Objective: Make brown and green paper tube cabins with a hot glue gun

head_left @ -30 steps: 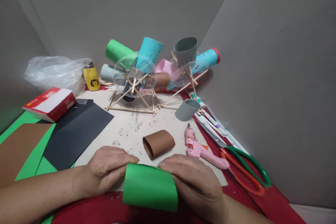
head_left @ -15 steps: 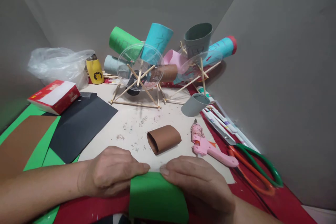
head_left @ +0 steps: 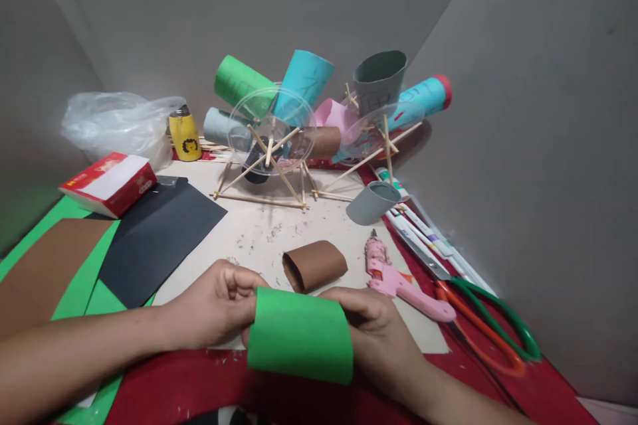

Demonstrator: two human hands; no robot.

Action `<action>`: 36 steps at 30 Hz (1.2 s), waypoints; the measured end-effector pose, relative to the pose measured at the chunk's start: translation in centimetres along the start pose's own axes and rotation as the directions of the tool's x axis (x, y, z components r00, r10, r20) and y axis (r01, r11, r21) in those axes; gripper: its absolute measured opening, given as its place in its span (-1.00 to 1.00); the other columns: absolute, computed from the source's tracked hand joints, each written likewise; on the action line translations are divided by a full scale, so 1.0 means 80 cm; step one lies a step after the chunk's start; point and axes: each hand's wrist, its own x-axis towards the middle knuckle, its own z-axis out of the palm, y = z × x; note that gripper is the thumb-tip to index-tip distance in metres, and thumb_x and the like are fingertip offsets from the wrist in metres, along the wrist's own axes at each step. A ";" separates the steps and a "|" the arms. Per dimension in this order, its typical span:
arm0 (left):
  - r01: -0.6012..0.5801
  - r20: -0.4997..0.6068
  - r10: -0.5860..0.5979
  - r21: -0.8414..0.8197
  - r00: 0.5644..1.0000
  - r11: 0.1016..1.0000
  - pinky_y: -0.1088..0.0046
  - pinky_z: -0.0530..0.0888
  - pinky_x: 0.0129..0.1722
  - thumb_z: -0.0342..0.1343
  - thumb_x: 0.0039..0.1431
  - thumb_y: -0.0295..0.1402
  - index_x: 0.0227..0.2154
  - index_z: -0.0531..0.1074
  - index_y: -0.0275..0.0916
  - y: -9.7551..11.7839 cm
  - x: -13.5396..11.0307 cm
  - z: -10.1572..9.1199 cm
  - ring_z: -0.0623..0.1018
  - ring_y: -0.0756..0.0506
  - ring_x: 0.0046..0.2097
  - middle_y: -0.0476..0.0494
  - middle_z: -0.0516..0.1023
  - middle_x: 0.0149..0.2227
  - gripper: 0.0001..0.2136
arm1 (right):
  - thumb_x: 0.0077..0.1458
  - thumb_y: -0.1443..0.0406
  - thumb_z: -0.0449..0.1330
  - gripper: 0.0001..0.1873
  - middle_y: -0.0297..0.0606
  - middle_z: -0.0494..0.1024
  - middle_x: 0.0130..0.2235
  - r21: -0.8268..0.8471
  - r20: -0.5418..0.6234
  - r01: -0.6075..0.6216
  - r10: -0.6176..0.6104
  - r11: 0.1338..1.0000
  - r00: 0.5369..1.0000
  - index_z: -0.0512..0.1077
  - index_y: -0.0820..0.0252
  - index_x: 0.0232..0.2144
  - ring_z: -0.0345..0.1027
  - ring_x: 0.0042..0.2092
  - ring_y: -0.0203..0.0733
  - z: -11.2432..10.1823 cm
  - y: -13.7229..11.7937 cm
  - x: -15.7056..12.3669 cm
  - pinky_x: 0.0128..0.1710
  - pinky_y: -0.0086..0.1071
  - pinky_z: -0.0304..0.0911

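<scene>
A green paper tube (head_left: 300, 339), rolled and slightly flattened, is held up above the table's near edge between my two hands. My left hand (head_left: 214, 305) grips its left end, fingers curled at the rim. At the right end, my right hand (head_left: 381, 339) closes on the tube, with some fingers hidden behind it. Just beyond lies a brown paper tube (head_left: 319, 265) on its side. A pink glue gun (head_left: 399, 282) rests to the right of it, and a grey paper tube (head_left: 373, 204) lies farther back.
A stick-and-plastic-disc wheel (head_left: 272, 139) carrying coloured paper tubes stands at the back. Scissors (head_left: 491, 319) and markers (head_left: 433, 232) lie right. Black paper (head_left: 164, 239), brown paper (head_left: 54, 259), a red box (head_left: 109, 182), a yellow bottle (head_left: 185, 136) and a plastic bag (head_left: 117, 123) sit left.
My hands have lifted the green paper off the near edge and turned it, so its rounded side now faces up. My fingers have shifted from pressing along its edge to holding its ends.
</scene>
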 end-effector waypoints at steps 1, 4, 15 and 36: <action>0.038 0.018 -0.037 -0.059 0.999 0.998 0.57 0.37 -0.51 0.27 -0.01 -0.20 -0.53 0.51 -0.38 0.000 0.002 -0.001 0.42 0.03 -0.56 -0.06 0.46 -0.61 -0.72 | 0.00 0.17 0.30 -0.75 -0.30 0.53 -0.60 0.054 0.001 -0.048 0.048 0.997 0.999 0.54 0.23 -0.57 0.38 -0.58 -0.24 0.002 -0.001 -0.001 -0.57 -0.44 0.30; 0.100 0.047 -0.094 -0.123 0.994 0.987 0.58 0.38 -0.51 0.32 -0.08 -0.28 -0.57 0.50 -0.39 0.000 0.007 -0.006 0.43 0.05 -0.57 -0.07 0.48 -0.61 -0.77 | -0.04 0.13 0.32 -0.73 -0.38 0.42 -0.71 0.156 0.040 -0.161 0.157 0.974 0.987 0.53 0.22 -0.57 0.28 -0.65 -0.31 0.005 -0.002 -0.001 -0.64 -0.48 0.21; 0.109 0.043 -0.101 -0.329 0.994 0.938 0.66 0.37 -0.71 0.22 -0.13 -0.45 -0.63 0.50 -0.42 -0.003 0.019 -0.022 0.35 0.10 -0.73 -0.08 0.43 -0.71 -0.90 | 0.09 0.12 0.24 -0.64 -0.34 0.52 -0.57 0.345 -0.019 -0.084 0.097 0.935 0.995 0.50 0.22 -0.13 0.36 -0.61 -0.33 -0.001 -0.005 0.001 -0.58 -0.47 0.30; 0.016 -0.020 -0.020 -0.197 1.000 0.980 0.61 0.36 -0.70 0.29 -0.18 -0.40 -0.67 0.47 -0.41 0.004 0.018 -0.021 0.32 0.08 -0.74 -0.05 0.38 -0.77 -0.83 | 0.20 0.06 0.07 -0.52 -0.31 0.44 -0.65 -0.017 -0.068 0.059 -0.060 0.998 0.996 0.42 0.24 -0.61 0.30 -0.62 -0.34 0.000 -0.011 0.001 -0.59 -0.48 0.23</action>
